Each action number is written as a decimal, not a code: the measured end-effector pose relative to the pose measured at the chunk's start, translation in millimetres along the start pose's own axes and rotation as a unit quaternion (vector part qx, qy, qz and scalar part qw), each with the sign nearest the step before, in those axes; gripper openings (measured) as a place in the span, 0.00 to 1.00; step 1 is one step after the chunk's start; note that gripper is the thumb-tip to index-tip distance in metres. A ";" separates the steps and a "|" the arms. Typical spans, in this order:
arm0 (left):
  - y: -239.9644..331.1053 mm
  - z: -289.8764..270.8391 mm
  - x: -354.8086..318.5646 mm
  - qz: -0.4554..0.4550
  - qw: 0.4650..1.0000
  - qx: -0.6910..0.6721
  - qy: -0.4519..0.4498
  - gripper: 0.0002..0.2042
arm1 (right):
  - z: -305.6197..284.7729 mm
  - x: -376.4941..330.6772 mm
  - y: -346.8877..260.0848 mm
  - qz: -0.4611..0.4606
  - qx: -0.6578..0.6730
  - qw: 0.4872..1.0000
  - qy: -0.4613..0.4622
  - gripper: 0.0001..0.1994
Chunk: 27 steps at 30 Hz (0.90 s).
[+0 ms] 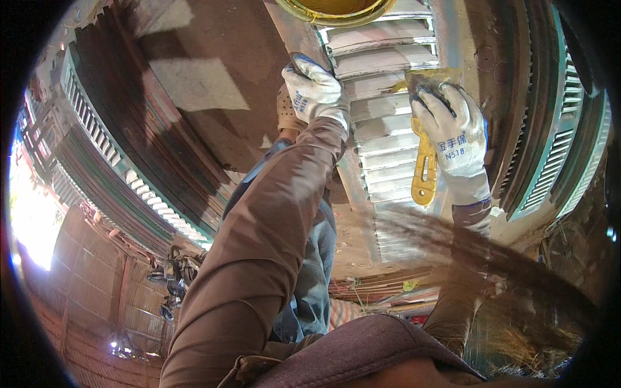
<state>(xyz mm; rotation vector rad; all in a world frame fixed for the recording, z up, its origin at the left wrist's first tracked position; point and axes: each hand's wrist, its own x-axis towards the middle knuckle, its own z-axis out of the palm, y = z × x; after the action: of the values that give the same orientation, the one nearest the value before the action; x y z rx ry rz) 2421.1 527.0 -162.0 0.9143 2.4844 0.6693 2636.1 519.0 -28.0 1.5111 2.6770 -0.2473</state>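
Note:
A louvered wooden shutter (387, 143), its slats patched white and grey, lies lengthwise in front of me. My right hand (451, 123), in a white work glove with dark fingertips, is closed on a putty knife (424, 169) over the shutter's right side. The yellow slotted handle points back toward me, and the fingers press near the wide blade, which is smeared with yellow-brown putty. At the shutter's left frame, my left hand (315, 90) is closed in a matching glove. What its curled fingers hold, if anything, is hidden.
A round bucket (323, 21) with yellow-brown contents stands at the shutter's far end. Stacked louvered panels line the left (107, 145) and right (550, 155). My shod foot (288, 110) is beside the left hand. Blurred brown strands cross the lower right.

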 end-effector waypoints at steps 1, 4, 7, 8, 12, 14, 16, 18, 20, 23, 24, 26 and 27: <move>-2.9 -2.3 4.5 -0.014 1.000 -0.024 -0.008 0.19 | 5.5 1.0 2.3 -0.015 0.004 1.000 0.007 0.16; 6.8 -8.4 2.1 0.012 1.000 0.007 0.013 0.19 | 4.1 0.3 2.4 -0.016 -0.005 1.000 -0.019 0.15; 5.2 -2.5 -0.7 0.018 0.999 -0.016 0.024 0.19 | -6.8 -8.4 2.1 0.019 -0.067 0.997 -0.046 0.14; -0.5 4.8 -2.2 0.011 0.999 -0.043 0.021 0.18 | -11.1 -14.0 2.9 0.033 -0.083 0.995 -0.036 0.14; -51.7 8.6 14.6 0.002 0.997 -0.056 0.054 0.19 | 1.8 -25.6 -9.6 0.062 -0.051 0.996 0.025 0.13; -70.3 29.0 13.9 0.005 0.994 -0.093 0.054 0.20 | 4.0 -27.2 -13.6 0.051 -0.059 0.997 0.026 0.14; -60.3 37.2 6.7 -0.007 0.991 -0.124 0.049 0.20 | -6.2 -28.5 -11.9 0.072 -0.075 0.994 -0.024 0.15; -50.0 28.7 6.8 -0.021 0.991 -0.109 0.071 0.20 | -2.1 -37.8 -12.5 0.141 -0.061 0.988 -0.011 0.15; 6.9 -0.5 -2.2 -0.053 0.998 -0.004 0.038 0.20 | 3.1 -60.1 -10.7 0.222 0.006 0.975 0.030 0.15; 29.4 -10.9 -8.4 -0.063 0.997 0.049 0.014 0.21 | -7.7 -83.2 -23.5 0.369 0.384 0.839 0.106 0.15; 28.4 -13.0 -7.8 -0.054 0.998 0.036 0.020 0.22 | 2.2 -104.5 -33.4 0.408 0.499 0.758 0.099 0.14; 16.6 -13.4 2.6 -0.092 0.995 -0.035 0.003 0.22 | -4.6 -102.8 -55.0 0.397 0.685 0.597 0.128 0.13; 14.2 -14.3 5.1 -0.084 0.996 -0.034 0.009 0.22 | 0.5 -97.3 -54.4 0.347 0.665 0.654 0.104 0.12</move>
<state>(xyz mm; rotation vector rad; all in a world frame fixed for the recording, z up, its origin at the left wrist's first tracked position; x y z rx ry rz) 2417.0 535.9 -143.6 0.6695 2.5035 0.7020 2640.1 409.1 -9.9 2.7202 1.4539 -2.3820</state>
